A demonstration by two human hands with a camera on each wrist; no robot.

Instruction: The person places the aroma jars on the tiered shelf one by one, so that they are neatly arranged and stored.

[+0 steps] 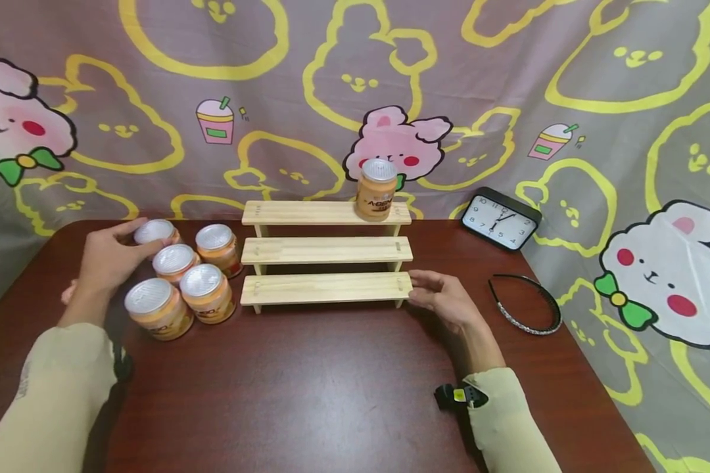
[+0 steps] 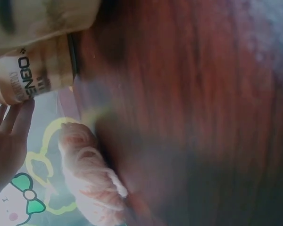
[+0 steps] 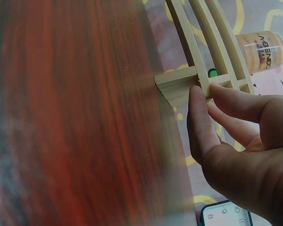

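At the left of the head view, several orange cans (image 1: pixel 206 294) with silvery lids stand close together on the table. My left hand (image 1: pixel 111 253) grips the rearmost can (image 1: pixel 154 231), thumb and fingers on its sides; its label faces the left wrist view (image 2: pixel 30 73). A three-step wooden display stand (image 1: pixel 327 288) sits in the middle, and another orange can (image 1: pixel 376 192) stands upright at the right of its top step. My right hand (image 1: pixel 446 297) pinches the right end of the lowest step, thumb and fingertips at its edge in the right wrist view.
A black-framed clock (image 1: pixel 501 220) leans back at the right rear, with a dark glittery headband (image 1: pixel 526 325) lying nearer. Pink yarn (image 2: pixel 92 181) lies beside the left hand. A patterned curtain (image 1: pixel 307 85) hangs behind and to the right of the brown table (image 1: pixel 307 394).
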